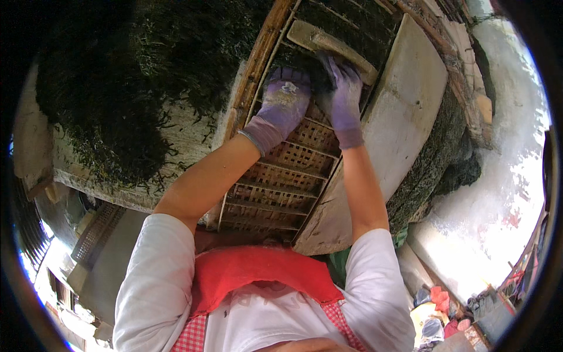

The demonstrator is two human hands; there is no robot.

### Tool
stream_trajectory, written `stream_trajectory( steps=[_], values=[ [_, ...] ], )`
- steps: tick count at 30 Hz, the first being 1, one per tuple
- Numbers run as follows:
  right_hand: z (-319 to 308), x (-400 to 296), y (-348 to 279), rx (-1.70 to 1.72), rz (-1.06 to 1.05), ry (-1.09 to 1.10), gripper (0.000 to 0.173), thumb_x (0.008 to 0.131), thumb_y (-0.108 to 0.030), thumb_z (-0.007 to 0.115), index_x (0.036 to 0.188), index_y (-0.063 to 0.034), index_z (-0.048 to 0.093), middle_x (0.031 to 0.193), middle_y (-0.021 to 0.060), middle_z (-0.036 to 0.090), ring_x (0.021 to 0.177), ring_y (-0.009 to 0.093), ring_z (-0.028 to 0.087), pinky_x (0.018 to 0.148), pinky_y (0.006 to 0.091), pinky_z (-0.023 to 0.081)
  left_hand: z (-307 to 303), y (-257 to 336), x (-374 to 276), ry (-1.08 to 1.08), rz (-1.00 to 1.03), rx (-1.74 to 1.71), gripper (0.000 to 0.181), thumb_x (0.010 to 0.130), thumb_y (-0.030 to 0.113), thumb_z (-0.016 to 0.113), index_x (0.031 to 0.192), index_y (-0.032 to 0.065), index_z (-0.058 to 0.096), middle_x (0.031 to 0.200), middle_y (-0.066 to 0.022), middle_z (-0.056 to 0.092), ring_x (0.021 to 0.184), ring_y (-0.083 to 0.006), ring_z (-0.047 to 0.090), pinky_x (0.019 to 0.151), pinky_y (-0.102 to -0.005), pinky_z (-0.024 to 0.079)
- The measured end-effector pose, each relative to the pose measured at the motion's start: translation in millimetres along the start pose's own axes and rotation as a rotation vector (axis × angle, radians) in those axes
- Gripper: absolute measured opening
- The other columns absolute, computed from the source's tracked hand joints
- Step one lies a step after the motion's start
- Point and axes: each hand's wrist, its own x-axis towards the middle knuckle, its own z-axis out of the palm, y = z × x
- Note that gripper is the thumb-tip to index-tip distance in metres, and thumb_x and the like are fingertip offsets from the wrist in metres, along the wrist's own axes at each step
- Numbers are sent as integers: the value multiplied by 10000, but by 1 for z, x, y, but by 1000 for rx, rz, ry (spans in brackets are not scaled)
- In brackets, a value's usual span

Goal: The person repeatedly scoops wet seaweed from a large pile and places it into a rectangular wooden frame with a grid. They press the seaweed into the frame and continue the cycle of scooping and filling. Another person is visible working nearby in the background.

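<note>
Both of my hands wear purple work gloves and reach over a long wooden frame with a slatted, woven bamboo bed. Dark, seaweed-like plant matter lies under and between my fingers at the frame's upper part. My left hand rests palm down on it, its fingertips partly buried. Beside it, my right hand is held edge-on, slightly blurred, fingers extended near a wooden crossbar. Whether either hand grips any of the dark matter is hidden.
A large heap of dark green plant matter covers a pale board on the left. A wooden rail edges the frame. To the right are a smooth, pale slab and rough stone. A perforated basket stands lower left.
</note>
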Motion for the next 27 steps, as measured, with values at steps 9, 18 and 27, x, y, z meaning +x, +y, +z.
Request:
stream_trajectory(
  steps=[9, 18, 27],
  values=[
    [-72, 24, -19, -26, -192, -5, 331, 770, -119, 590, 1100, -115, 568, 1156, 111, 532, 1082, 273, 482, 924, 403, 375, -19, 89, -52, 168, 302, 238, 229, 702, 90, 542, 861, -67, 592, 762, -185, 571, 685, -283, 533, 600, -438, 408],
    [-41, 33, -34, -74, -253, 337, 362, 780, -8, 545, 1141, -38, 533, 1144, 169, 538, 1058, 298, 507, 928, 375, 395, -102, 134, -91, -101, 774, -324, 183, 714, 138, 556, 805, -9, 616, 697, -152, 569, 605, -271, 537, 547, -424, 436],
    [-20, -23, 70, 101, -63, -180, 412, 862, -136, 477, 1255, -29, 408, 1291, 154, 385, 1117, 256, 445, 950, 359, 386, -133, 153, -131, -32, 821, -225, 214, 742, 193, 567, 840, 13, 629, 747, -135, 589, 658, -264, 558, 590, -411, 465]
  ],
)
